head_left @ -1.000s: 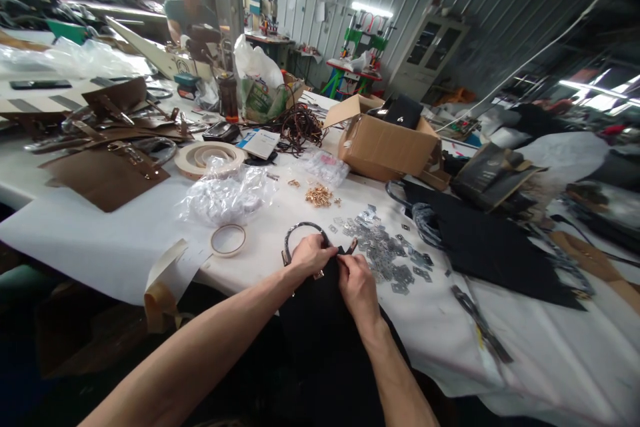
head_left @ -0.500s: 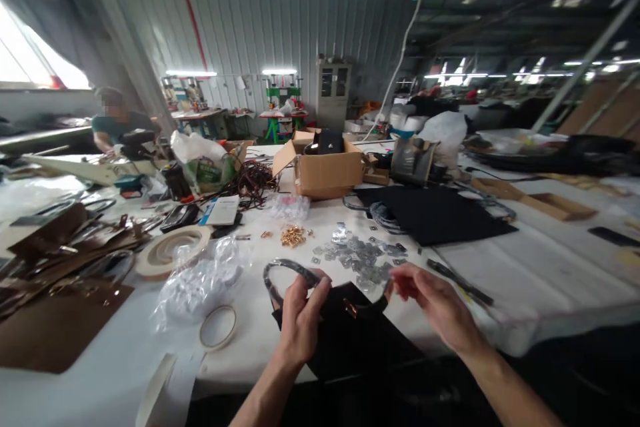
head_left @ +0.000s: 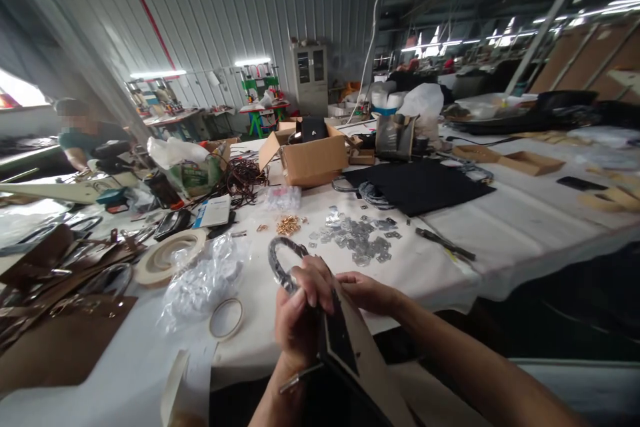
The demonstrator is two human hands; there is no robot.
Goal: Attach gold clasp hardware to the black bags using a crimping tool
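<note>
The white-covered worktable (head_left: 430,267) stands before a grey corrugated metal wall (head_left: 210,20); a brown cardboard box (head_left: 315,160) sits toward its far edge. A heap of flat silver metal plates (head_left: 363,237) and a small pile of gold-coloured metal fittings (head_left: 289,225) lie between that box and the near edge. At the near edge, partly overhanging it, a black panel with a pale tan back (head_left: 373,363) is held tilted, its curved dark handle wrapped in clear plastic (head_left: 277,260) standing out over the table. The left hand (head_left: 304,303) is closed, fingers curled over the panel's top beside the handle. The right hand (head_left: 367,292) is at the tan side, fingers extended; contact cannot be determined. Half a second earlier the panel's black face was uppermost and the right hand was farther right.
</note>
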